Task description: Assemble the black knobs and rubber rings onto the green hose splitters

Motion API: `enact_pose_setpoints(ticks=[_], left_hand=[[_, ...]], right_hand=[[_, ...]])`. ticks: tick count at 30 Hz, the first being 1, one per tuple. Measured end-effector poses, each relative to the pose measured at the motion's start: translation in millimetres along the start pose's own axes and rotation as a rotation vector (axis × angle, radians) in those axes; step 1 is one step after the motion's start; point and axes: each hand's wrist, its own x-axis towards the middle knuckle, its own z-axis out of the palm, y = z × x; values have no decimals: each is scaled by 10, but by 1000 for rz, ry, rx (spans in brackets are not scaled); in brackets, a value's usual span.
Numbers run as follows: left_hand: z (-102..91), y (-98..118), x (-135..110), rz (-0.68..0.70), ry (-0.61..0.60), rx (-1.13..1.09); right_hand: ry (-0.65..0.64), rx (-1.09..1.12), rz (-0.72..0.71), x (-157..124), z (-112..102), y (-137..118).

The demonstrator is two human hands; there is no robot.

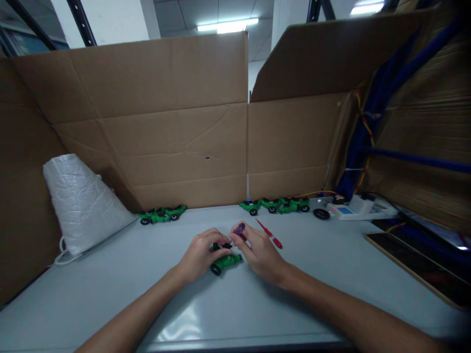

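Observation:
A green toy car point(228, 261) with a black wheel lies on the table between my hands. My left hand point(201, 255) is closed at its far side, with fingers and thumb around a small black part point(227, 245). Whether that part is joined to the car, I cannot tell. In my right hand point(263, 252) is a screwdriver with a purple handle point(240, 228), pinched between thumb and fingers and angled down toward the black part. Its tip is too small to make out. A red screwdriver point(270, 234) rests on the table just beyond my right hand.
Several green toy cars stand along the cardboard wall point(176, 142), in a left group point(162, 214) and a right group point(274, 206). A silvery-white bag point(83, 206) leans at the left. At the right are a white power strip point(362, 208), a black roll point(321, 214) and a dark panel point(415, 264).

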Motion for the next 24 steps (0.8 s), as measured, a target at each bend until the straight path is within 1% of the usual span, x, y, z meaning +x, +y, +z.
enact_pose_setpoints(ticks=[2, 6, 8, 10, 13, 15, 18, 20, 24], left_hand=[[-4, 11, 1, -19, 8, -11], [-42, 78, 20, -63, 61, -26], [-61, 98, 35, -81, 83, -56], [-67, 87, 50, -127, 119, -117], [-48, 20, 73, -234, 191, -275], [-29, -29, 84, -282, 217, -407], [-19, -63, 93, -323, 224, -574], [-25, -56, 93, -345, 224, -617], [-32, -17, 92, -375, 240, -559]], right_hand=[[34, -12, 5, 19, -23, -4], [167, -71, -4, 56, -75, 11], [175, -88, 26, 66, -85, 35], [149, -89, 91, 72, -81, 65], [96, -88, 176, 77, -63, 102], [33, -86, 193, 72, -44, 120], [-66, -86, 204, 42, 0, 141], [-108, -84, 206, 14, 38, 148], [-143, -40, 200, -23, 97, 132]])
